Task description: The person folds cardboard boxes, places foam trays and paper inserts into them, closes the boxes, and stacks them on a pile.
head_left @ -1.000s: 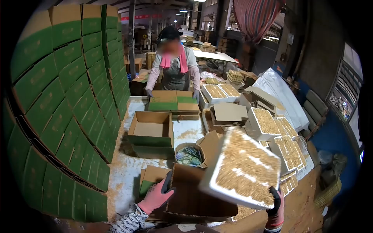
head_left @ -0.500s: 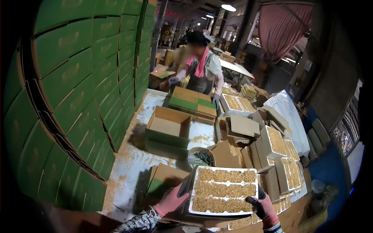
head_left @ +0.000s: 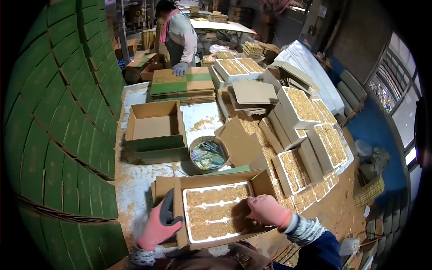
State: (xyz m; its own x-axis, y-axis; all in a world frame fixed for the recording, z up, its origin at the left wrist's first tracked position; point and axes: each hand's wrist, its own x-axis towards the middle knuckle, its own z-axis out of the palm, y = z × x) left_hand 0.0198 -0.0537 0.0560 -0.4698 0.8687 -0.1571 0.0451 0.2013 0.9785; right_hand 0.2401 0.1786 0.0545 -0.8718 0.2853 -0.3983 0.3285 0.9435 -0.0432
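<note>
Pink-gloved left hand (head_left: 158,226) spreads wide beside the carton (head_left: 262,183) as the right hand (head_left: 270,210), its grip unclear, curls over the white tray (head_left: 186,216) inside.

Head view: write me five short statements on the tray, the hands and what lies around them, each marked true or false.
1. The white tray sits inside the open cardboard box. True.
2. The left hand is on the middle of the tray. False: the left hand is at the box's left side.
3. The right hand is over the right part of the tray. True.
4. The round tub is full of eggs. False: the tub holds greenish flat pieces.
5. The co-worker's gloved hand is at the stack of flat cartons. True.
</note>
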